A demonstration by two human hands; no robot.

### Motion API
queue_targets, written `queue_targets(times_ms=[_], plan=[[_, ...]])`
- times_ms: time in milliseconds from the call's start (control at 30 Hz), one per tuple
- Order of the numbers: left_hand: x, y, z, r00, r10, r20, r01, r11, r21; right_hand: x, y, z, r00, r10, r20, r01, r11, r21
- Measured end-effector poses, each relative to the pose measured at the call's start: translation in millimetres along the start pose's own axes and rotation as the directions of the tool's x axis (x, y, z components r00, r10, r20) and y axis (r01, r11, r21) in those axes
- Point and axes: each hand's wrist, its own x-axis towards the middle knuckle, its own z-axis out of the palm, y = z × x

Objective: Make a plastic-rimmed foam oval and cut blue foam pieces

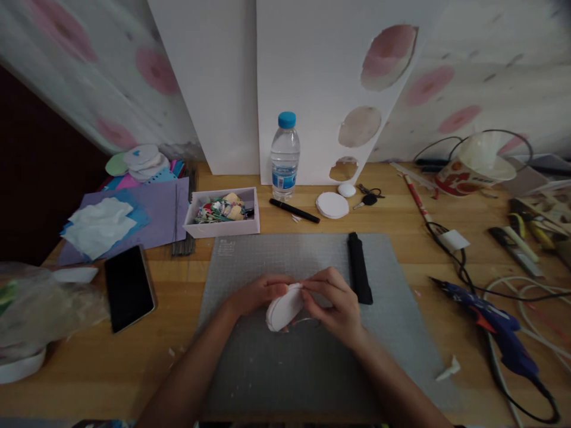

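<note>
Below, both hands [294, 297] pinching white foam disc [284, 309], bottle label [284, 177] unreadable

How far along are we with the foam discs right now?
Done: three round holes are cut out of the white foam board, and a stack of white discs lies by the keys. In hand: both hands, left and right, pinch a white disc over the cutting mat. Left: cannot tell.
</note>
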Motion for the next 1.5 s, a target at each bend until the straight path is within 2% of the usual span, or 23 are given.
queue_targets(times_ms=[100,200,400,767,867,1067,1167,1300,1433,1500], plan=[[2,0,-1.1,1.0,-0.01,0.009,0.01,1.0,-0.025,3,-3,-4,0.994,0.083,0.072,-0.09,0.991,0.098],[3,-1,-1.4,0.999,-0.012,0.03,0.013,0.999,-0.038,4,-5,-6,0.991,0.114,0.076,-0.123,0.984,0.125],[3,-2,-2.3,0.999,-0.035,0.035,0.038,0.997,-0.065,3,-3,-3,0.998,0.061,0.023,-0.061,0.998,0.004],[2,-2,-3.5,0.997,-0.052,0.049,0.054,0.998,-0.037,2,-4,-5,0.999,-0.016,-0.05,0.013,0.998,-0.057],[3,-3,-4.4,0.998,-0.054,0.038,0.056,0.997,-0.047,2,-5,-5,0.996,-0.06,-0.072,0.051,0.992,-0.117],[3,-3,-4.0,0.999,-0.039,0.033,0.041,0.998,-0.051,-5,0,-1,0.959,-0.271,-0.089,0.227,0.915,-0.335],[3,-2,-3.0,0.999,-0.016,0.034,0.018,0.999,-0.047,-10,4,1,0.961,-0.275,-0.044,0.237,0.892,-0.385],[6,-6,-5.9,1.0,0.012,0.0,-0.012,0.995,-0.096,-8,3,1,0.961,-0.258,0.099,0.276,0.88,-0.386],[10,-11,-11.3,0.998,0.038,-0.06,-0.047,0.985,-0.169,-3,-2,2,0.972,-0.152,0.181,0.216,0.882,-0.419],[10,-11,-11.5,0.995,0.063,-0.074,-0.075,0.983,-0.17,-3,-3,3,0.974,-0.135,0.182,0.201,0.883,-0.424]])
